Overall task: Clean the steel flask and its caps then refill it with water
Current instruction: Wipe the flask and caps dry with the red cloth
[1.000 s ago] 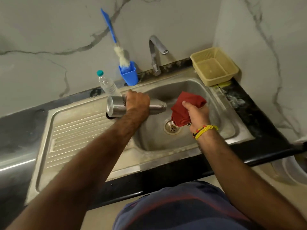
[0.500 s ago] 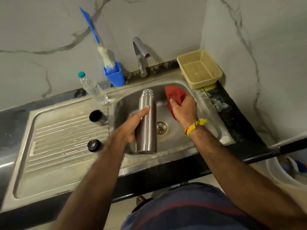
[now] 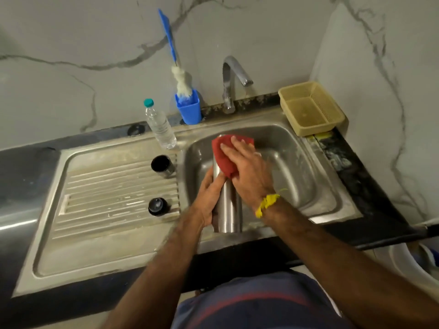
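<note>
Walls [image 3: 71, 32] — pale grey marble-look panels with dark veining, meeting in a corner at far right. Countertop [image 3: 370, 186] — black speckled stone, set against both walls. Floor [image 3: 78, 326]: pale strip below the near counter edge. Light: dim, even, soft sheen on the panels.

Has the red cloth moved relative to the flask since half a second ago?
Yes. The right hand has brought the red cloth leftward, from beside the steel flask onto its upper part, covering its mouth end above the sink basin.
</note>
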Tool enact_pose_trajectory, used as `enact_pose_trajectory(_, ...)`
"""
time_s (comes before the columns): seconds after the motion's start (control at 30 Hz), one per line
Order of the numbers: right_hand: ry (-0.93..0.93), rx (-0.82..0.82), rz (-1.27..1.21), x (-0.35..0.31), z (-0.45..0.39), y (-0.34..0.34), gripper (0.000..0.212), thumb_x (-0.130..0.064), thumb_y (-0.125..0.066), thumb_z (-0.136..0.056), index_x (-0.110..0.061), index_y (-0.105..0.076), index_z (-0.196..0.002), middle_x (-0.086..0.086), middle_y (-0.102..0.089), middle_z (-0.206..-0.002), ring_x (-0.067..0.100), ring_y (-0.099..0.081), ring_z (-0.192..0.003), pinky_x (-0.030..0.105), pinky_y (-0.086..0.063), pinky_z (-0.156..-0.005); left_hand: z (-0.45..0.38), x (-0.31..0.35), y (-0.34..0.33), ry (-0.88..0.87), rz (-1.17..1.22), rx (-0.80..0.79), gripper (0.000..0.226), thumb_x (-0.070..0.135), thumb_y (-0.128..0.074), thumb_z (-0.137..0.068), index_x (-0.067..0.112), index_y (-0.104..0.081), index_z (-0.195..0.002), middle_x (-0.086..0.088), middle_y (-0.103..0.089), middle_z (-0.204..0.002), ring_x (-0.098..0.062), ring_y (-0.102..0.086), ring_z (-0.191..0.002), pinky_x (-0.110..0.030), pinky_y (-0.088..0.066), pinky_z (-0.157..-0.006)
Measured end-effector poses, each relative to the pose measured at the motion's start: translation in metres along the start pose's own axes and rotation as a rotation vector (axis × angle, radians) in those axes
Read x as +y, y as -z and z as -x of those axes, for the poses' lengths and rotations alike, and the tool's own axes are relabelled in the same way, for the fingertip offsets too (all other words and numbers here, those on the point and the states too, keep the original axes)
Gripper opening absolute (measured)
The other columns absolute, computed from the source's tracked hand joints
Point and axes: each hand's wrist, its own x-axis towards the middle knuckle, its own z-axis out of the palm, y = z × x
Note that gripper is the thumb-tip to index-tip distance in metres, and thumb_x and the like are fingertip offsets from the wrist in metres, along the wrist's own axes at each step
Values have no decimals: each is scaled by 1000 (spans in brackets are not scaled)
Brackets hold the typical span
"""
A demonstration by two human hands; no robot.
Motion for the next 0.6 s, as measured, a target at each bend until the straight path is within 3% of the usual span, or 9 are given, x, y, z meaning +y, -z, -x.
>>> enact_pose_trajectory(0.13, -121, 122, -124, -2, -14, -3, 70, 7, -62, -82, -13, -46, -147, 12, -47, -151, 28, -43, -140, 40, -31, -120, 6, 0, 7, -79, -128, -19, 54, 56, -62, -90, 38, -52, -140, -4, -73, -121, -23, -71, -105, -42, -60, -87)
enact_pose_trajectory(0.27, 78, 10, 11, -13, -9, -7, 70, 6, -62, -82, -15, -46, -147, 10, -40, -155, 30, -33, -145, 36, -18, -122, 1, 4, 19, -129, -98, -7, 56, 55, -59, -87, 34, -55, -138, 1, -75, -117, -16, -72, -102, -32, -59, -80)
enact_pose_trajectory(0.4, -92, 179, -178, -11, -21, -3, 66, 14, -61, -79, -5, -51, -141, 16, -52, -145, 28, -46, -138, 46, -35, -117, 0, 4, 20, -114, -135, -77, 58, 61, -47, -93, 26, -55, -138, -4, -74, -115, -16, -72, -96, -29, -59, -76)
enact_pose_trajectory(0.53, 31, 93, -26, -11, -13, -5, 66, 10, -64, -79, -9, -53, -141, 15, -49, -148, 29, -42, -140, 43, -28, -120, -8, 7, 23, -117, -97, -119, 45, 50, -40, -105, 26, -53, -140, -7, -73, -119, -19, -72, -102, -33, -60, -82)
enact_pose_trajectory(0.6, -57, 126, -90, -7, -9, -3, 63, 9, -65, -82, -8, -52, -141, 16, -50, -146, 29, -44, -139, 47, -35, -117, -9, 3, 23, -119, -116, -130, 41, 46, -42, -105, 27, -52, -141, -6, -73, -116, -16, -73, -96, -30, -59, -77)
